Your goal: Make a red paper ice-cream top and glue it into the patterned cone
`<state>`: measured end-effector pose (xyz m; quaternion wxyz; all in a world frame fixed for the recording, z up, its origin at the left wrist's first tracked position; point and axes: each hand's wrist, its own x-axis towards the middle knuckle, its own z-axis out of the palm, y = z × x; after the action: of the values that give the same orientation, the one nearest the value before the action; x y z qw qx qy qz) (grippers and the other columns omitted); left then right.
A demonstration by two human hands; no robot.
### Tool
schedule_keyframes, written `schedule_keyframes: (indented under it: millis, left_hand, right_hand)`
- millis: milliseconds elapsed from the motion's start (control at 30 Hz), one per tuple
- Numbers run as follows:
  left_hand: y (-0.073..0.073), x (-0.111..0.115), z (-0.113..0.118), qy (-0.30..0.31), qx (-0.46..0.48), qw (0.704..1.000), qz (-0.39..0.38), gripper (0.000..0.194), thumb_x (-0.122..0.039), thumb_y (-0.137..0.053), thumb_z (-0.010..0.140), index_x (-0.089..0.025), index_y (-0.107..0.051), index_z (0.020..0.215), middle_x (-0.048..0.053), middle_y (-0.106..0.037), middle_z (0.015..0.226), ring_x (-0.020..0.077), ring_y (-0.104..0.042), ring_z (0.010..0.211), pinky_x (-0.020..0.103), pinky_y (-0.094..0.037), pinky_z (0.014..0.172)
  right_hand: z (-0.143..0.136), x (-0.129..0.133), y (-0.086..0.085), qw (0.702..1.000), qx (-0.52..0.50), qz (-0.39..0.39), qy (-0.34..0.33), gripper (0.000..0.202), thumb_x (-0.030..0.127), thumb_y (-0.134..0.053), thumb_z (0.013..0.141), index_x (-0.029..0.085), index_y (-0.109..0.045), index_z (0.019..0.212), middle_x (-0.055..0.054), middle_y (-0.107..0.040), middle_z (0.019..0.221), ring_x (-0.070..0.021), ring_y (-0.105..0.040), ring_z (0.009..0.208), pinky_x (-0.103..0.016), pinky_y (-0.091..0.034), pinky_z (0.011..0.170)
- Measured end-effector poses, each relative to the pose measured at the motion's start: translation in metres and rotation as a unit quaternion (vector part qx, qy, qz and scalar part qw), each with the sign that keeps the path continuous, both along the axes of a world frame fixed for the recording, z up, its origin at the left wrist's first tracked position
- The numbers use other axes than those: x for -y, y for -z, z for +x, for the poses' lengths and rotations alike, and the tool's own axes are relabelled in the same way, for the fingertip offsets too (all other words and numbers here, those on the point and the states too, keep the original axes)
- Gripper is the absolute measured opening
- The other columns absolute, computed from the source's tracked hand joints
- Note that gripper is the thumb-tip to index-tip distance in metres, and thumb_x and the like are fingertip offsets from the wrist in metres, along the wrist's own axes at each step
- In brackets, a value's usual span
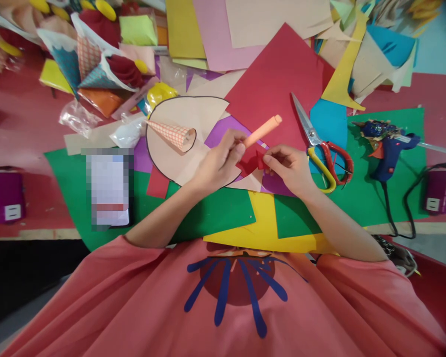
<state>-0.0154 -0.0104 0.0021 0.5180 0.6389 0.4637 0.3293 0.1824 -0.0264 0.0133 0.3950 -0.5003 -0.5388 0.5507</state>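
Over the cream paper disc with a black edge [171, 172], the left hand [223, 156] pinches a peach rolled tube [262, 132], probably light and easily crushed, best held lightly mid-length; the right hand [288, 166] grips a small red piece [260, 159], likely soft.

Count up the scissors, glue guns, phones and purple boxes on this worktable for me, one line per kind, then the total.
Scissors: 1
Glue gun: 1
Phone: 1
Purple boxes: 2
Total: 5

Two hands [220, 162], one scissors [312, 138], one glue gun [390, 157], one phone [110, 191].
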Motion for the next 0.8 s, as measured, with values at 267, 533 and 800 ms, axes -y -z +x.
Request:
schedule_keyframes:
  millis: [267,533,800]
  left_hand:
    - [-0.004,0.002,0.009,0.082,0.157,0.976,-0.128,0.043,-0.043,-0.065,0.084,-0.022,-0.046,0.117,-0.005,-0.057,0.069,0.0049,-0.052,0.053,0.017,-0.043,0.05]
    - [-0.015,-0.002,0.009,0.056,0.143,0.965,-0.212,0.036,-0.04,-0.074,0.075,-0.014,-0.062,0.099,0.0,-0.065,0.069,0.0081,-0.061,0.056,0.02,-0.047,0.05]
    - [-0.017,-0.003,0.008,0.019,0.138,0.971,-0.193,0.036,-0.043,-0.076,0.074,-0.012,-0.068,0.091,0.001,-0.068,0.066,0.0098,-0.066,0.06,0.02,-0.052,0.055]
  right_hand:
    - [0.001,0.001,0.004,1.0,0.015,0.018,0.002,0.032,0.05,-0.069,0.079,0.018,-0.064,0.08,0.0,-0.063,0.071,-0.0116,-0.06,0.064,-0.026,-0.05,0.06]
    - [0.004,0.003,0.005,0.996,0.036,0.081,-0.029,0.021,0.042,-0.063,0.086,0.021,-0.068,0.085,-0.003,-0.07,0.087,-0.0161,-0.067,0.084,-0.031,-0.055,0.077]
    - [0.002,0.001,0.003,0.995,0.052,0.087,-0.023,0.015,0.034,-0.063,0.087,0.021,-0.07,0.086,-0.003,-0.073,0.089,-0.0166,-0.069,0.087,-0.032,-0.056,0.08]
